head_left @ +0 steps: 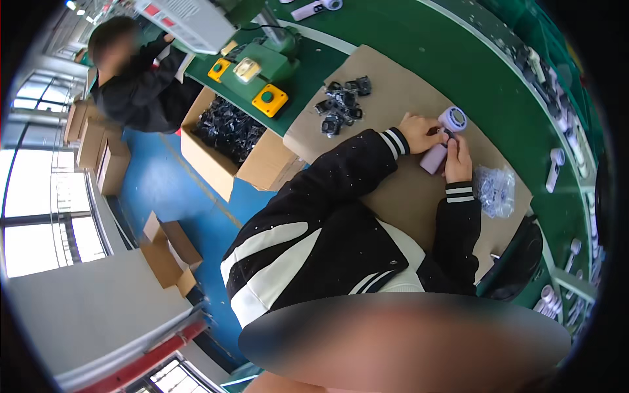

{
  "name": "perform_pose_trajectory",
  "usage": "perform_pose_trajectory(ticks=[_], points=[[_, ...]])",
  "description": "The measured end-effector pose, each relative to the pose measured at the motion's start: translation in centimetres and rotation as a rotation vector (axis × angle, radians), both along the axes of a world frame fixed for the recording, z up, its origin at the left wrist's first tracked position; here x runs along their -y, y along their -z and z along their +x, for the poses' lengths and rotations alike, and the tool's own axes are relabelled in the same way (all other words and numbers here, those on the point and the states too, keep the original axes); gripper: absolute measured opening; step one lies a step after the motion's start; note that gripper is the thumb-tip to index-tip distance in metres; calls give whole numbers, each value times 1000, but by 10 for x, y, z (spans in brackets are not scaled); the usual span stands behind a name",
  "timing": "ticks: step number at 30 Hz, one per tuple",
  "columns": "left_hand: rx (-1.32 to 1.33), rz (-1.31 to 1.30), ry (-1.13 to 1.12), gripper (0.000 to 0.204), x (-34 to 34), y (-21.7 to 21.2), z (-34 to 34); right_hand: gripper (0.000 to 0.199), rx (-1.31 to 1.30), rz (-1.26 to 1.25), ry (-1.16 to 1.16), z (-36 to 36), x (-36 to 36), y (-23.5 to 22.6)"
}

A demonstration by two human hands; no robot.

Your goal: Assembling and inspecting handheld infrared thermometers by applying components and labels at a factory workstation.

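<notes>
Between my two hands is a lilac handheld device (pixel 431 159) with a round head and a straight handle, lying over the brown cardboard sheet (pixel 400 203). My left hand (pixel 419 133) closes on its neck just below the round head. Lower down, my right hand (pixel 458 160) grips the handle side, its fingertips meeting the left ones. A small dark part (pixel 447 135) shows at the fingertips; its shape is too small to make out. Right of my right hand sits a clear plastic bag (pixel 495 190) of small pale pieces. Several black plastic parts (pixel 341 105) lie in a cluster left of my left hand.
A press machine (pixel 262 69) with yellow button boxes (pixel 270 100) stands at the far left of the green bench (pixel 419 33). Below it, an open carton (pixel 262 164) holds many black parts. More lilac devices (pixel 555 169) line the right side. Another person (pixel 134 85) works at far left.
</notes>
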State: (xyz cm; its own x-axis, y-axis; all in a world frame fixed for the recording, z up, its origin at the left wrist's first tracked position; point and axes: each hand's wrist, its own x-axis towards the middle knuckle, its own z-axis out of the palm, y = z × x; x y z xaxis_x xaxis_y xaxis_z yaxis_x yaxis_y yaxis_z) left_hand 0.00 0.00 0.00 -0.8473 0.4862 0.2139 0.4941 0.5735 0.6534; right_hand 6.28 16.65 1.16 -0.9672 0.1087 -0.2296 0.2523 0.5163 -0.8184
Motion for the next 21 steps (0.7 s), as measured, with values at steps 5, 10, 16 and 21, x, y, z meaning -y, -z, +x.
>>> perform_pose_trajectory(ticks=[5, 10, 16, 21], points=[[226, 263, 47, 29, 20, -18, -4, 33, -470, -122, 22, -12, 22, 23], [78, 558, 70, 27, 11, -6, 1, 32, -610, -202, -62, -14, 13, 14], [56, 607, 129, 29, 5, -7, 2, 36, -593, -261, -22, -12, 9, 14], [-72, 620, 175, 32, 8, -10, 4, 37, -635, -218, -9, -3, 17, 2]])
